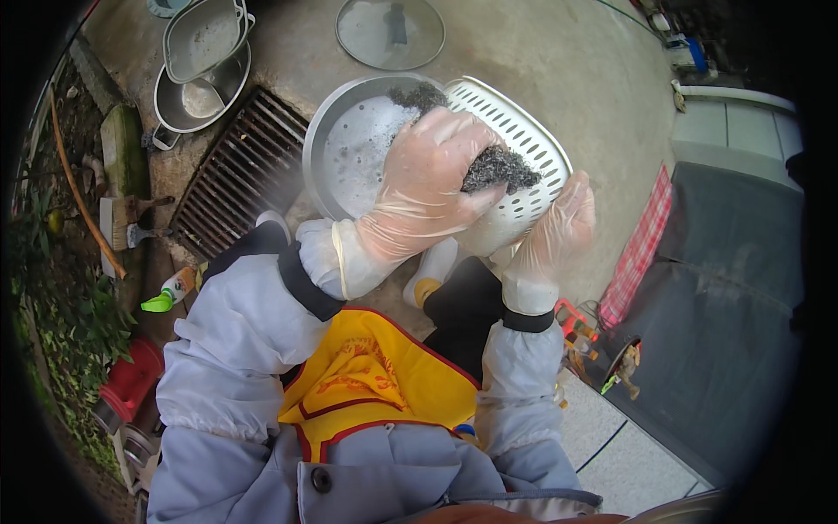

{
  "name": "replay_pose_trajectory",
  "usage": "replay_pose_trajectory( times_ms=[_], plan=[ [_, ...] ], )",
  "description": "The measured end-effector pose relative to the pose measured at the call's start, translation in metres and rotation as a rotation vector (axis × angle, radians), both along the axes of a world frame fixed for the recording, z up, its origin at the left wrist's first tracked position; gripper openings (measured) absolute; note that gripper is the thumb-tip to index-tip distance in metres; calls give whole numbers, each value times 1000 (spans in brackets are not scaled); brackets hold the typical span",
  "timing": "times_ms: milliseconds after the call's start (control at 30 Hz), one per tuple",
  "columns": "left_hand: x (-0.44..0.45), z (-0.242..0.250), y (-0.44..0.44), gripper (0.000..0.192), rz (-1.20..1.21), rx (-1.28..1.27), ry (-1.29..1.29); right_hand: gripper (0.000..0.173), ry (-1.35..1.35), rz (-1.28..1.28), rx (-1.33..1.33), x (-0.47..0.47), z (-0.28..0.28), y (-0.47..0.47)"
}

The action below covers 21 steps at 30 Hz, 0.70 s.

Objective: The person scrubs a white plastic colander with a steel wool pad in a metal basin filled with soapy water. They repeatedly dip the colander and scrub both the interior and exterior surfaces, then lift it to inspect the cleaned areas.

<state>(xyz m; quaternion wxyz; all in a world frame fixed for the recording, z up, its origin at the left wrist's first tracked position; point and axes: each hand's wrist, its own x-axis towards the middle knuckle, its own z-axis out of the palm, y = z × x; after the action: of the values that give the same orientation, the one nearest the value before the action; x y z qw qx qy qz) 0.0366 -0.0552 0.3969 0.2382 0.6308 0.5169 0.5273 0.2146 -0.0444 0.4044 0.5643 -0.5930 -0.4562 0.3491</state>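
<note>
My left hand [432, 180], in a clear disposable glove, presses a dark steel-wool scourer [501, 170] against the side of a white perforated plastic basket [524, 134]. The basket is tilted over on its side. My right hand [556, 216], gloved the same way, grips its rim at the lower right. Beyond my left fingers is more dark wiry wool [419, 97]; whether it belongs to the same scourer I cannot tell. Beneath and left of the basket sits a round metal basin [314, 154] with wet spots on its bottom.
A rusty drain grate [242, 170] lies left of the basin, near stacked metal pots [203, 98]. Ahead is a round disc, possibly a lid [391, 33]. Brushes [124, 223] and a green-capped bottle [167, 291] are at left; a red checked cloth [638, 255] is at right.
</note>
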Motion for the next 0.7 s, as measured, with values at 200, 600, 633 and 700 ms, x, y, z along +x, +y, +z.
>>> replay_pose_trajectory(
  times_ms=[200,600,633,700],
  plan=[
    [-21,-32,14,32,272,-136,90,32,164,65,36,6,-5,-4],
    [-8,-51,34,33,108,-668,-636,44,198,860,-425,-14,1,-5],
    [-4,-50,33,33,123,-655,-739,47,203,874,-488,-13,-1,-3],
    [-2,-45,32,32,162,-601,-841,45,239,787,-332,-3,-9,-4]
  ],
)
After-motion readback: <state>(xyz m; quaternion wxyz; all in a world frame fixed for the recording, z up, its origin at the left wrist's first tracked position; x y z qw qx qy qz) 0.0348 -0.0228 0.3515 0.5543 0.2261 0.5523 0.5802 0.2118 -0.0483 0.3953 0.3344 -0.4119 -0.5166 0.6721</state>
